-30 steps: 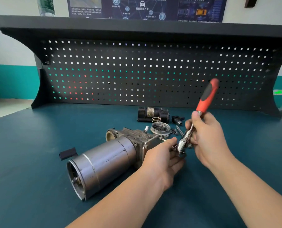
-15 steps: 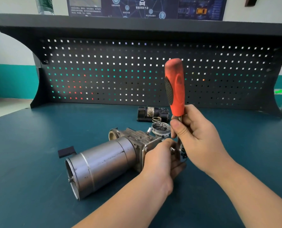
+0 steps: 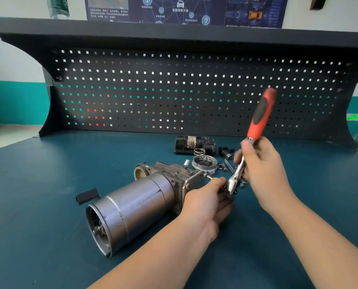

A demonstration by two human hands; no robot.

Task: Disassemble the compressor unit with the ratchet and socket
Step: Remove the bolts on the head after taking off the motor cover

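The right hand [image 3: 263,163] is gripping the ratchet [image 3: 255,130]; the left hand [image 3: 205,202] is pinching its head against the compressor unit [image 3: 132,205]. Keeping the socket square should prevent slipping.

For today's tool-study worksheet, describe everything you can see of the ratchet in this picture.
The ratchet has a red handle with a black grip inset and a shiny metal shank ending in a head low down. It stands tilted, handle up and leaning right, head by the end of the compressor unit. The right hand grips the shank just below the handle; the left hand holds at the head. The socket is hidden. The handle looks blurred.
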